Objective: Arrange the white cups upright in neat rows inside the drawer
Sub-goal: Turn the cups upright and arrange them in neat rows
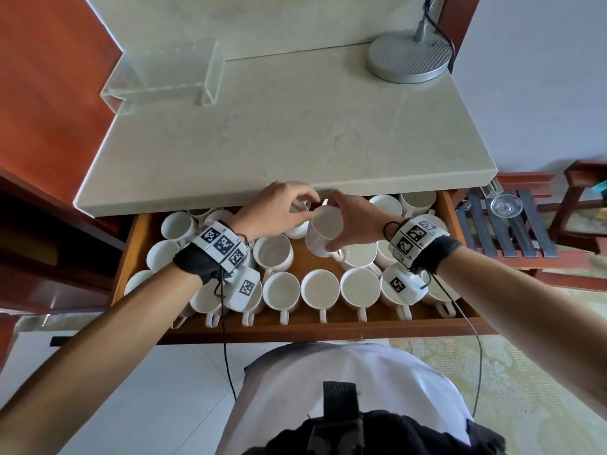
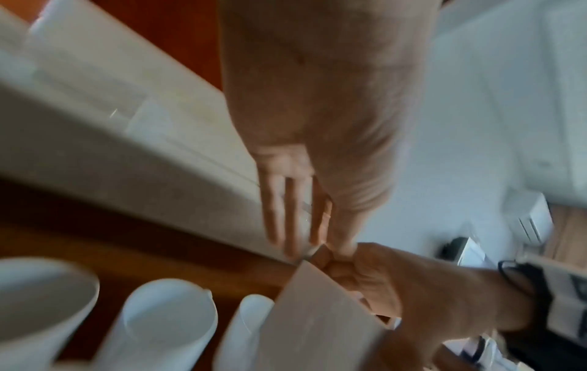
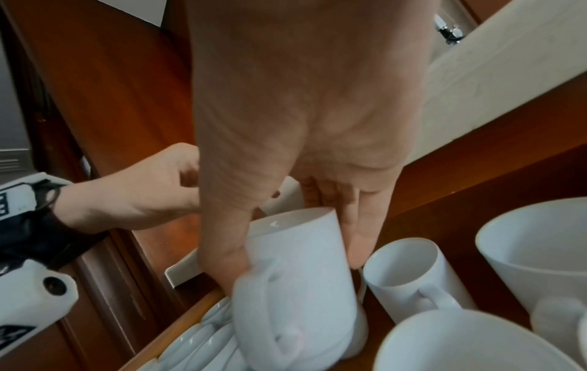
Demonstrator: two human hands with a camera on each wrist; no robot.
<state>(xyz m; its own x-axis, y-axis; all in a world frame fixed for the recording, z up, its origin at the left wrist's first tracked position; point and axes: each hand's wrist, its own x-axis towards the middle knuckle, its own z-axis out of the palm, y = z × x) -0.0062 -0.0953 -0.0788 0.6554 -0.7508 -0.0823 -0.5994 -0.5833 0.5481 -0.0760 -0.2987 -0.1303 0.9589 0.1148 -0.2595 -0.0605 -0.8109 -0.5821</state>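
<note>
The wooden drawer (image 1: 295,328) stands pulled out and holds several white cups. An upright front row (image 1: 320,289) has its handles toward me. My right hand (image 1: 331,224) grips one white cup (image 1: 320,234) by its sides and holds it slightly tilted above the middle of the drawer. In the right wrist view the thumb and fingers clasp this cup (image 3: 301,263), handle toward the camera. My left hand (image 1: 303,210) arches over a second cup (image 1: 297,229) at the drawer's back, fingers curled at its rim, close to the right hand's fingertips. The left wrist view is blurred.
The stone countertop (image 1: 262,142) overhangs the drawer's back, just above both hands. On it are a clear box (image 1: 164,77) and a round lamp base (image 1: 409,57). A slatted wooden rack with a glass (image 1: 502,205) stands to the right. More cups (image 3: 409,271) crowd the drawer's right.
</note>
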